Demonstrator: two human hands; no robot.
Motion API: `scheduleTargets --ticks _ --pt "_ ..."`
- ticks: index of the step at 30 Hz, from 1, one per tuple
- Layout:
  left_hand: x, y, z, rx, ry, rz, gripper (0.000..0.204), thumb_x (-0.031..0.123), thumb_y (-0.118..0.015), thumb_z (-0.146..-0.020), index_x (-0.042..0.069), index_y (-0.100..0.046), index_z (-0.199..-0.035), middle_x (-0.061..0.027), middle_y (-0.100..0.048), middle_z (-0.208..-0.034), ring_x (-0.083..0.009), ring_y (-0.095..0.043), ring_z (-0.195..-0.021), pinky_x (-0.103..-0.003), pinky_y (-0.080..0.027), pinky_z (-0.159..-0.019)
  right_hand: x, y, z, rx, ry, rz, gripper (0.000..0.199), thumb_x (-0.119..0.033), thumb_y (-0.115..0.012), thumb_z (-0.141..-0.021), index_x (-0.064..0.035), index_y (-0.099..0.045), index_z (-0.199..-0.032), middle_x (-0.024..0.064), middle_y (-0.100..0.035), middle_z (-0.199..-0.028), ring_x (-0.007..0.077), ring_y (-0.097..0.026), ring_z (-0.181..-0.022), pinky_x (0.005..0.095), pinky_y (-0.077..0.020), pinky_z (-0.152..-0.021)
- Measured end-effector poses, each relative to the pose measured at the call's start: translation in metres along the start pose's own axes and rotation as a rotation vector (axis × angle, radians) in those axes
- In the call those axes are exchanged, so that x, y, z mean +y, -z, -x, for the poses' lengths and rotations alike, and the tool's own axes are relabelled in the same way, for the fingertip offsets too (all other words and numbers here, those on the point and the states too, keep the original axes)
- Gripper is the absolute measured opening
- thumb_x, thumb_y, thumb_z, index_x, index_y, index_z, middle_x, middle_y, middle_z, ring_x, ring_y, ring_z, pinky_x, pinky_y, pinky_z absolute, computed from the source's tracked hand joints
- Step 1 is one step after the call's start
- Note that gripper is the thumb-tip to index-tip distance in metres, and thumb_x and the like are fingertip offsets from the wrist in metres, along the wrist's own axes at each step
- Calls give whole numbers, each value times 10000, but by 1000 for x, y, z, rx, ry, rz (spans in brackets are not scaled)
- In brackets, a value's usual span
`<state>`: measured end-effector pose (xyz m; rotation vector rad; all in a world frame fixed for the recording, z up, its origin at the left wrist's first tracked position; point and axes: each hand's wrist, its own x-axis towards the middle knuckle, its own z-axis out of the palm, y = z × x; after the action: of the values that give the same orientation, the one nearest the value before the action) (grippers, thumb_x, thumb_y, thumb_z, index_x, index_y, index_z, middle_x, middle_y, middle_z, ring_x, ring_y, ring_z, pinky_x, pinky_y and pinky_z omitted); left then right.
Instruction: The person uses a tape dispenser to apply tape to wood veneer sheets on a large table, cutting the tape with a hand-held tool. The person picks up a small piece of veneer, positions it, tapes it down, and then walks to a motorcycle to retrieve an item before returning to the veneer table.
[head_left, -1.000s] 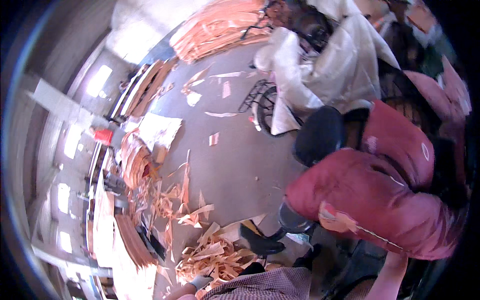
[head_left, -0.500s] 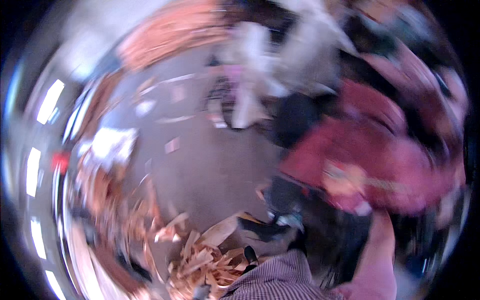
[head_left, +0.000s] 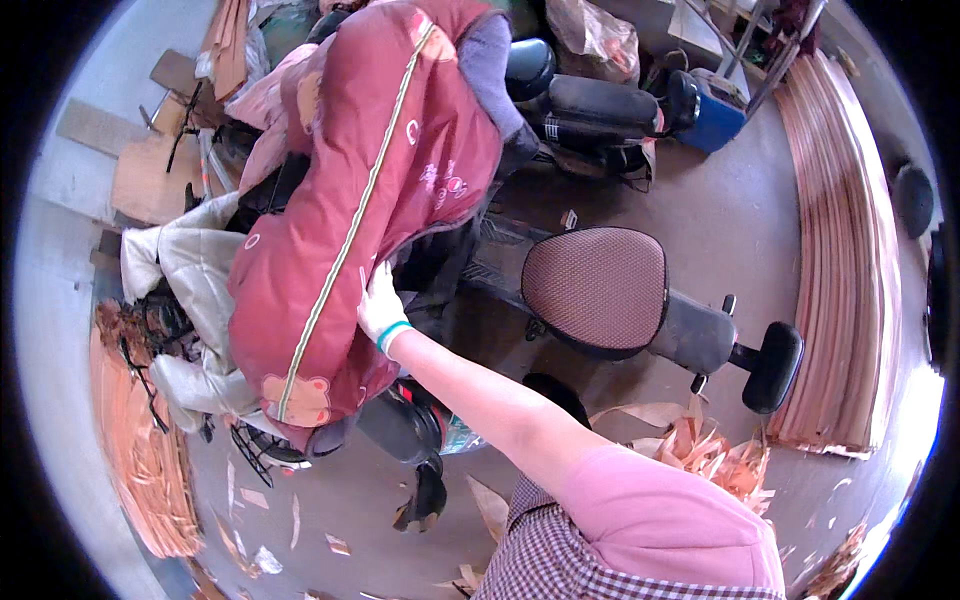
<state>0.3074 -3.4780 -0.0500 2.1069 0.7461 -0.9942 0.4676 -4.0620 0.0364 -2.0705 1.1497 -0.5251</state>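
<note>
The largest thing before you is the maroon quilted cover (head_left: 330, 190), draped over a scooter at left of centre, with a pale striped band running along it. To your far right, a tall curving stack of thin wood veneer sheets (head_left: 838, 260) rests on the floor (head_left: 690, 205). A silvery-grey sheet (head_left: 195, 275) hangs just left of the maroon cover, and a lower pile of veneer (head_left: 150, 455) lies at the left rim. Right of the maroon cover is a scooter seat (head_left: 595, 290) in brown mesh, with a black padded backrest (head_left: 773, 368) beyond it. Loose veneer scraps (head_left: 715, 460) lie heaped below that seat, and a blue container (head_left: 712, 115) stands near the top. Smaller is your right hand (head_left: 383, 305), in a white glove with a teal cuff, touching the maroon cover near its right-hand edge; you cannot tell whether its fingers are clamped on the fabric. Your left hand is outside the view, so its state cannot be told. A bear-shaped patch (head_left: 297, 398) sits low on the maroon cover.
</note>
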Motion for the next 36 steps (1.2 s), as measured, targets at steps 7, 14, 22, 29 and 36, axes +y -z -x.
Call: scheduleTargets --ticks 7,14,22,29,36 --pt "-11 22 22 37 30 139 301 334 -595 -866 61 -654 -978 -30 -632 -734 -152 -586 -599 -282 -488 -548 49 13 28 31 -198 -877 502 -282 -492 -912 -51 -386 -1346 220 -441 -1338 369 -512 -1132 383 -394 -983" --pt "-163 44 66 147 67 658 299 323 -592 -876 54 -649 -991 -32 -625 -737 -148 -580 -602 -279 -487 -552 139 -13 259 -950 858 778 249 -224 -524 -832 -71 -686 -943 159 -663 -983 318 -625 -937 403 -499 -823" --pt "-309 114 65 80 -156 1395 348 295 -630 -843 72 -600 -1107 -54 -662 -933 -213 -648 -785 -324 -532 -696 23 -106 558 -1714 847 224 419 -370 -542 -878 -59 -593 -1156 146 -639 -1104 276 -607 -1029 346 -459 -894" --pt "-314 228 65 650 -974 59 599 99 -532 -832 78 -347 -1402 -142 -303 -1468 -278 -315 -1350 -394 -279 -1089 -161 -188 768 -2522 274 72 455 -186 -631 -867 -20 -486 -1266 62 -573 -1163 153 -543 -1037 312 -444 -908" --pt "-372 321 26 178 -726 838 476 207 -468 -952 47 -351 -1384 -184 -376 -1406 -326 -362 -1298 -361 -292 -1074 -242 -257 874 -2338 311 375 260 -141 -603 -865 -21 -579 -1094 26 -616 -912 116 -570 -801 274 -468 -744"
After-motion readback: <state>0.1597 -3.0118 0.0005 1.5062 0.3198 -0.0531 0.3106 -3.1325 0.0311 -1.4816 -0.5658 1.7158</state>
